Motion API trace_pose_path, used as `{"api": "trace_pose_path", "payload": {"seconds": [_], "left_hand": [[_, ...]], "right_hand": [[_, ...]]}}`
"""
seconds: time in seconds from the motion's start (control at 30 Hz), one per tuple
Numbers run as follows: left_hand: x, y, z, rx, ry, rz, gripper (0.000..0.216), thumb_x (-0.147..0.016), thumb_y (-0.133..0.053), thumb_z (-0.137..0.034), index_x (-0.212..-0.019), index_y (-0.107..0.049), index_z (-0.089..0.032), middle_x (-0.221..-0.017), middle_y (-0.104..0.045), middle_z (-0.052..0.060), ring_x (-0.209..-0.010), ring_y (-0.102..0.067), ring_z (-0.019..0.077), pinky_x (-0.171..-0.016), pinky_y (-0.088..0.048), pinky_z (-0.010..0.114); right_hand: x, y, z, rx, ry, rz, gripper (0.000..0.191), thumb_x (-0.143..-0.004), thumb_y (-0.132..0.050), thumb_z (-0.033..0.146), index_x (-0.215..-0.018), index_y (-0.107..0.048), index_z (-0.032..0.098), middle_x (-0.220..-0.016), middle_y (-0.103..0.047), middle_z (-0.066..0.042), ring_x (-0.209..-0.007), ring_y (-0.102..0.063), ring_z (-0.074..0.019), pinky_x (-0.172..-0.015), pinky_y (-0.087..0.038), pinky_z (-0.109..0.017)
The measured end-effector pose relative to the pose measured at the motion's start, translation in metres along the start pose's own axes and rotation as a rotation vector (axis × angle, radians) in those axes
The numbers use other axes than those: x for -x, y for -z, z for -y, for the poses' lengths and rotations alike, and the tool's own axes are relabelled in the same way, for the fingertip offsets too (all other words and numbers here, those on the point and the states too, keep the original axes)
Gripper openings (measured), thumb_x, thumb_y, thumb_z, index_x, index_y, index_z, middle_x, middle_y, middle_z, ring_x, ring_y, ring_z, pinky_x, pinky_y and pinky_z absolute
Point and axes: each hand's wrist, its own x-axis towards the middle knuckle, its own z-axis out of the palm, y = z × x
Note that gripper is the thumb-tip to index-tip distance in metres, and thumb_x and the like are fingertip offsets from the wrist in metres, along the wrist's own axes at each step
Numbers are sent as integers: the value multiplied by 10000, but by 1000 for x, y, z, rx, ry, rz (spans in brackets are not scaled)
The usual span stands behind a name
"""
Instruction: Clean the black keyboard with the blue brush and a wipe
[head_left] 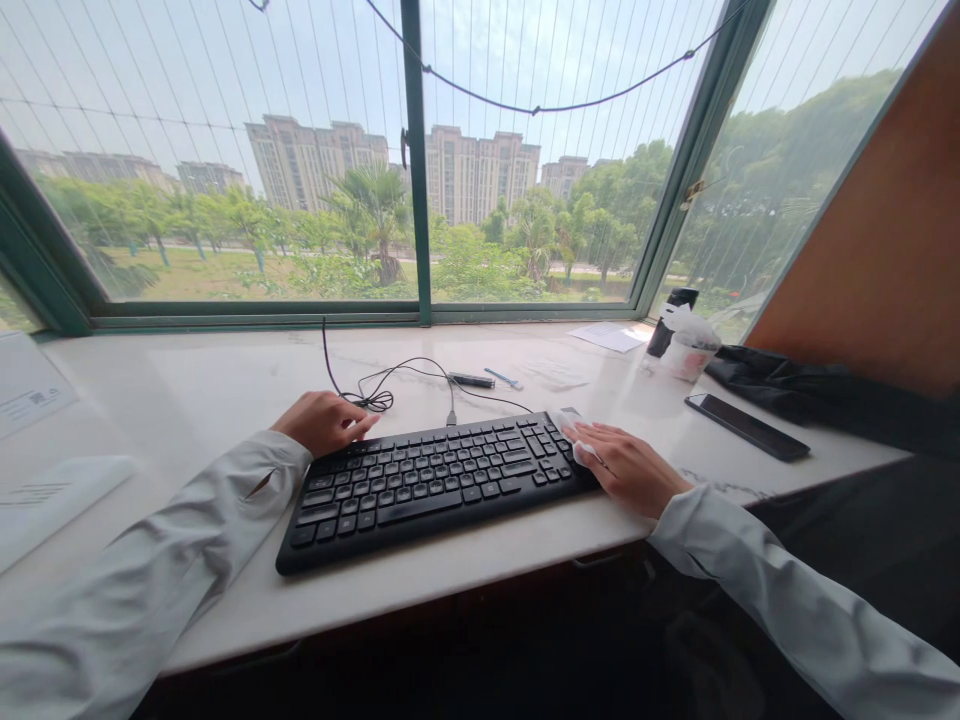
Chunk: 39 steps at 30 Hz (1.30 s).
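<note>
A black keyboard (pixel 431 485) lies on the white sill-top counter (pixel 187 400) below the window. My left hand (pixel 324 421) rests at the keyboard's far left corner with its fingers curled against the edge, beside the coiled black cable (pixel 390 385). My right hand (pixel 626 466) lies at the keyboard's right end, fingers pressed down on a small white wipe (pixel 576 432) that touches the keyboard's right corner.
A black phone (pixel 746 427) lies to the right, with dark cloth (pixel 795 385) behind it. A black bottle (pixel 671 318) and a clear wrapped container (pixel 691 348) stand at the back right. A pen (pixel 471 380), papers (pixel 611 337) and white sheets (pixel 45 500) lie around.
</note>
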Motion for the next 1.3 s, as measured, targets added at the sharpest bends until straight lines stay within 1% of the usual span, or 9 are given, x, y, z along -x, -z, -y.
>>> {"api": "trace_pose_path", "payload": {"seconds": [0.17, 0.33, 0.47, 0.57, 0.83, 0.97, 1.13, 1.3], "left_hand": [[0, 0, -1, -1, 22, 10, 530, -927, -386, -526, -644, -724, -231, -616, -690, 13, -586, -593, 142, -615, -332, 266], [0, 0, -1, -10, 24, 11, 534, -926, -376, -539, -651, -727, -244, -614, -691, 7, -583, -593, 142, -614, -333, 261], [0, -1, 1, -14, 26, 8, 536, -922, -375, -548, -640, -722, -252, -618, -697, 6, -604, -608, 146, -610, -331, 256], [0, -3, 3, -12, 24, 0, 533, -919, -379, -546, -638, -722, -250, -635, -708, 12, -623, -618, 150, -611, -332, 255], [0, -1, 2, 11, 23, 4, 523, -911, -393, -549, -634, -723, -251, -629, -703, 11, -608, -604, 148, -610, -327, 261], [0, -2, 2, 7, 16, -8, 535, -912, -388, -545, -625, -721, -242, -612, -695, 15, -604, -601, 147, -601, -326, 264], [-1, -2, 2, -5, 5, -6, 534, -916, -383, -552, -632, -722, -253, -618, -699, 3, -597, -597, 136, -602, -332, 254], [-1, 1, -1, 4, 15, 1, 521, -918, -389, -541, -662, -737, -250, -645, -713, 13, -618, -609, 149, -610, -339, 259]], "right_hand": [[-17, -1, -4, 51, 12, 14, 442, -1005, -329, 265, -1364, -544, 123, -1351, -589, -125, -1275, -540, -252, -1083, -445, -469], [-17, -1, -4, 46, 17, 20, 449, -1008, -316, 261, -1376, -530, 118, -1363, -577, -122, -1286, -528, -246, -1093, -436, -460], [-7, 2, -3, 16, 43, 4, 438, -1006, -335, 257, -1377, -534, 137, -1369, -573, -116, -1291, -524, -235, -1119, -410, -460], [3, 6, 1, -15, 44, -8, 430, -1003, -352, 261, -1368, -546, 144, -1363, -575, -113, -1285, -530, -244, -1116, -412, -480], [29, 19, 10, -42, 26, 18, 422, -1003, -359, 282, -1337, -581, 153, -1353, -589, -99, -1279, -537, -242, -1122, -413, -466], [42, 23, 12, -76, 17, -6, 414, -1005, -361, 285, -1322, -600, 167, -1337, -606, -86, -1265, -551, -242, -1116, -426, -450], [53, 29, 10, -87, 14, 27, 416, -1010, -343, 286, -1318, -608, 196, -1293, -641, -64, -1254, -561, -245, -1096, -453, -444], [57, 26, 2, -28, -30, 5, 442, -1016, -311, 286, -1316, -600, 141, -1301, -628, -101, -1247, -566, -259, -1079, -463, -469]]}}
